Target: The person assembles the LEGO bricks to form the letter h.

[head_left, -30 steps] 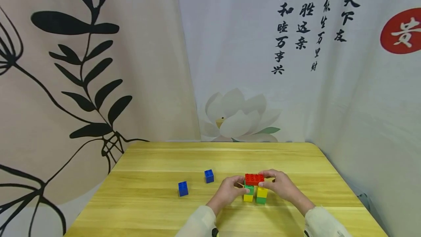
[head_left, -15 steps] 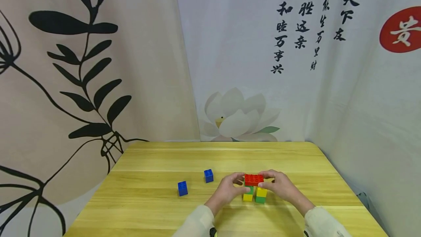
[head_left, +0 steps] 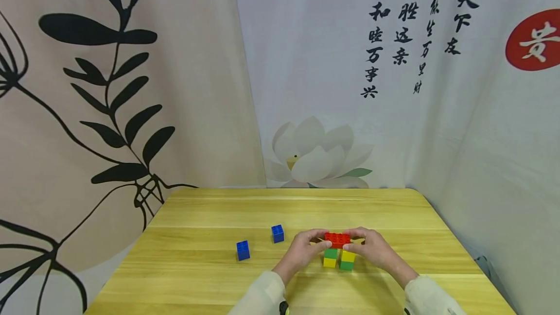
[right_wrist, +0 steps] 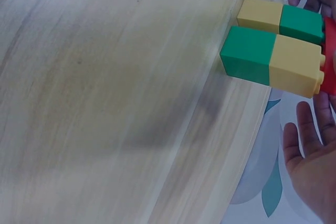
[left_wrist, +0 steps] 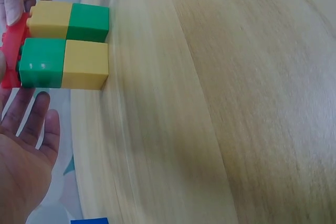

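1. One red rectangular plastic brick (head_left: 337, 240) lies crosswise over the tops of two short stacks, bridging the gap between them.
2. Two hands hold it: the left hand (head_left: 303, 249) pinches its left end between thumb and fingers, and the right hand (head_left: 374, 247) pinches its right end likewise.
3. The left stack has two plastic blocks: one green cube-shaped block (head_left: 330, 253) on top of one yellow cube-shaped block (head_left: 330, 262).
4. The right stack also has two, in reverse order: one yellow plastic block (head_left: 348, 256) above one green plastic block (head_left: 346, 266).
5. Some studs show beside the red brick in the wrist views; whether it is fully seated is hard to tell.
6. Two studded blue plastic blocks, a nearer one (head_left: 242, 251) and a farther one (head_left: 277, 234), sit apart on the table (head_left: 197, 286), left of the stacks.
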Demonstrator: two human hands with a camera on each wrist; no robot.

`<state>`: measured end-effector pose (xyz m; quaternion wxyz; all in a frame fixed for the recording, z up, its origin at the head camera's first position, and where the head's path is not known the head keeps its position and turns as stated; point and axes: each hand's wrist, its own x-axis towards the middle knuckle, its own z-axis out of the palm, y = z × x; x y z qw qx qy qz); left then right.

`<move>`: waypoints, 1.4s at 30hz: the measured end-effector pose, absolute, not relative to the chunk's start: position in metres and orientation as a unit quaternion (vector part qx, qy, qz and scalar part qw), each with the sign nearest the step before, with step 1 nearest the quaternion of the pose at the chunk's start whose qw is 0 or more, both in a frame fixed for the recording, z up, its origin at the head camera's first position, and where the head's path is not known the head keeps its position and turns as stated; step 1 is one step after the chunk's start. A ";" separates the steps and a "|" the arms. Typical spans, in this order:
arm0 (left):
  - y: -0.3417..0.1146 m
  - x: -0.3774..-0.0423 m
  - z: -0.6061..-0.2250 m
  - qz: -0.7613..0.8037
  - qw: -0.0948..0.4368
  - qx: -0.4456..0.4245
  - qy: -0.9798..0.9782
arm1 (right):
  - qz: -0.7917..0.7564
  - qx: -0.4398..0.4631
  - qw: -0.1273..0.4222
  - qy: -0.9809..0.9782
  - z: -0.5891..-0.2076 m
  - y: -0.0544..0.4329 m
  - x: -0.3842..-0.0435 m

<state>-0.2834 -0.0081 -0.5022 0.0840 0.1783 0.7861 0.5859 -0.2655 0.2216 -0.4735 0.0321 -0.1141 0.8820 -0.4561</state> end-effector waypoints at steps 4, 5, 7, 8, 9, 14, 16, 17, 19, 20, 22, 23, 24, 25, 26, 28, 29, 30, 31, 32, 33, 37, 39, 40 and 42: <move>-0.008 -0.284 -0.502 0.578 0.085 0.182 0.791 | -0.460 -0.117 0.031 0.880 -0.474 0.223 -0.265; -0.008 -0.285 -0.502 0.574 0.084 0.186 0.793 | -0.459 -0.120 0.030 0.880 -0.474 0.223 -0.265; -0.009 -0.285 -0.502 0.567 0.085 0.192 0.797 | -0.458 -0.126 0.028 0.879 -0.475 0.224 -0.266; -0.009 -0.285 -0.501 0.563 0.086 0.194 0.799 | -0.457 -0.128 0.028 0.880 -0.475 0.224 -0.266; -0.009 -0.286 -0.500 0.558 0.086 0.197 0.802 | -0.456 -0.129 0.028 0.880 -0.475 0.224 -0.266; -0.009 -0.288 -0.498 0.539 0.084 0.205 0.813 | -0.447 -0.125 0.027 0.885 -0.475 0.224 -0.267; -0.010 -0.288 -0.499 0.539 0.083 0.209 0.811 | -0.442 -0.125 0.023 0.888 -0.475 0.224 -0.267; -0.010 -0.287 -0.499 0.542 0.083 0.208 0.810 | -0.439 -0.126 0.021 0.889 -0.475 0.224 -0.267; -0.009 -0.287 -0.500 0.548 0.085 0.207 0.806 | -0.434 -0.125 0.015 0.892 -0.476 0.224 -0.267; -0.009 -0.287 -0.500 0.551 0.085 0.205 0.804 | -0.433 -0.125 0.013 0.893 -0.476 0.224 -0.267; -0.009 -0.286 -0.501 0.557 0.088 0.199 0.802 | -0.432 -0.126 0.011 0.893 -0.477 0.225 -0.268; -0.009 -0.287 -0.502 0.560 0.090 0.195 0.800 | -0.433 -0.125 0.010 0.893 -0.477 0.225 -0.268; -0.009 -0.287 -0.502 0.561 0.092 0.192 0.800 | -0.434 -0.126 0.011 0.892 -0.477 0.224 -0.268; -0.008 -0.287 -0.502 0.562 0.094 0.190 0.800 | -0.435 -0.127 0.012 0.892 -0.477 0.224 -0.268; -0.008 -0.287 -0.502 0.563 0.096 0.189 0.799 | -0.436 -0.128 0.013 0.890 -0.477 0.224 -0.267; -0.009 -0.287 -0.501 0.563 0.099 0.188 0.799 | -0.438 -0.132 0.015 0.889 -0.477 0.223 -0.267; -0.009 -0.287 -0.502 0.562 0.099 0.188 0.799 | -0.438 -0.135 0.016 0.889 -0.477 0.223 -0.266; -0.009 -0.287 -0.502 0.560 0.099 0.189 0.801 | -0.438 -0.137 0.017 0.888 -0.476 0.222 -0.266; -0.010 -0.288 -0.502 0.557 0.097 0.191 0.802 | -0.438 -0.139 0.017 0.888 -0.477 0.222 -0.266; -0.010 -0.288 -0.502 0.554 0.095 0.194 0.804 | -0.437 -0.140 0.017 0.888 -0.477 0.221 -0.266; -0.010 -0.288 -0.502 0.551 0.091 0.198 0.806 | -0.435 -0.142 0.016 0.889 -0.477 0.221 -0.265; -0.012 -0.289 -0.502 0.541 0.081 0.214 0.809 | -0.433 -0.134 0.015 0.891 -0.478 0.219 -0.265; -0.012 -0.290 -0.502 0.537 0.081 0.216 0.811 | -0.436 -0.127 0.016 0.891 -0.479 0.220 -0.265; -0.012 -0.290 -0.501 0.536 0.082 0.216 0.812 | -0.440 -0.124 0.019 0.889 -0.480 0.220 -0.264; -0.012 -0.290 -0.501 0.532 0.083 0.215 0.814 | -0.445 -0.115 0.025 0.888 -0.483 0.222 -0.263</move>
